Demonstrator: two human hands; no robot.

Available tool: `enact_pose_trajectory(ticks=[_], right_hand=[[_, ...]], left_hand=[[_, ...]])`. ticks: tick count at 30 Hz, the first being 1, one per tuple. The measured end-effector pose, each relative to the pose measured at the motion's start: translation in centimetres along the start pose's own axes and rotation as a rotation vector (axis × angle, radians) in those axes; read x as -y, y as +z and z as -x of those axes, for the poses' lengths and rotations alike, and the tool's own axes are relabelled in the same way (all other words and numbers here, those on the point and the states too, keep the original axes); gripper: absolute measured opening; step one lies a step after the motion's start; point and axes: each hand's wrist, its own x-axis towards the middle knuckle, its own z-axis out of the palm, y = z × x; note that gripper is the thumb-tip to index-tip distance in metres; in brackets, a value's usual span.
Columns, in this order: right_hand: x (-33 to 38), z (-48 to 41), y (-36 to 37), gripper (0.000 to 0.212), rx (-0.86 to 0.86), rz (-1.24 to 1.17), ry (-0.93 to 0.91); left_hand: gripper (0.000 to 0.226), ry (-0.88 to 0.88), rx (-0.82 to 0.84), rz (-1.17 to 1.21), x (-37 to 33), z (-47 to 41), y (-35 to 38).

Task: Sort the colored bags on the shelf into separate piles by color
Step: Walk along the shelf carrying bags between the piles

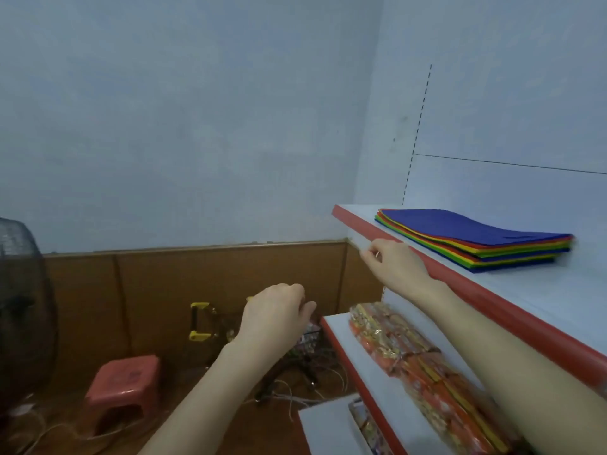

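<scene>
Bags [476,239]: one flat stack (blue on top; red, yellow and green edges below), lying on the top shelf [542,297] near its left end. Our right hand [394,264] hovers at the shelf's red front edge, apart from the stack, fingers loosely curled on nothing. Our left hand [276,311] hangs lower in the air, fingers likewise loosely curled, empty. Below: orange packets [410,349]. Floor: pink stool [124,379].
</scene>
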Motion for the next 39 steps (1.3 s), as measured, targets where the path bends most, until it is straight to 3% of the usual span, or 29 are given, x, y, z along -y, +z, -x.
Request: enact_pose_trajectory(ticks=[8,20,25,30,35,39], right_hand=[[-4.7,-5.3,-2.0,0.029,-0.146,0.117,0.312],[-18.4,-10.2,-7.9,0.03,-0.362,0.413,0.711],[-23.5,-11.2,-9.7,0.022,-0.318,0.524,0.878],[-26.5,-10.8,-9.6,0.025,-0.17,0.641,1.027],[-27.7,-9.9,-8.6,0.031,-0.04,0.605,1.144],[-27.8,-9.6,-8.6,0.036,-0.039,0.572,1.21]], left_hand=[[0.031,0.318,-0.003,0.067,0.7,-12.5,4.1],[0.027,0.54,-0.043,0.181,-5.8,-27.6,10.5],[0.027,0.523,0.007,0.109,-7.8,-32.9,12.8],[0.023,0.552,0.08,-0.03,-9.8,-36.6,14.7],[0.016,0.601,0.085,-0.129,-11.3,-38.5,16.0],[0.031,0.567,0.11,-0.137,-11.5,-39.4,15.8]])
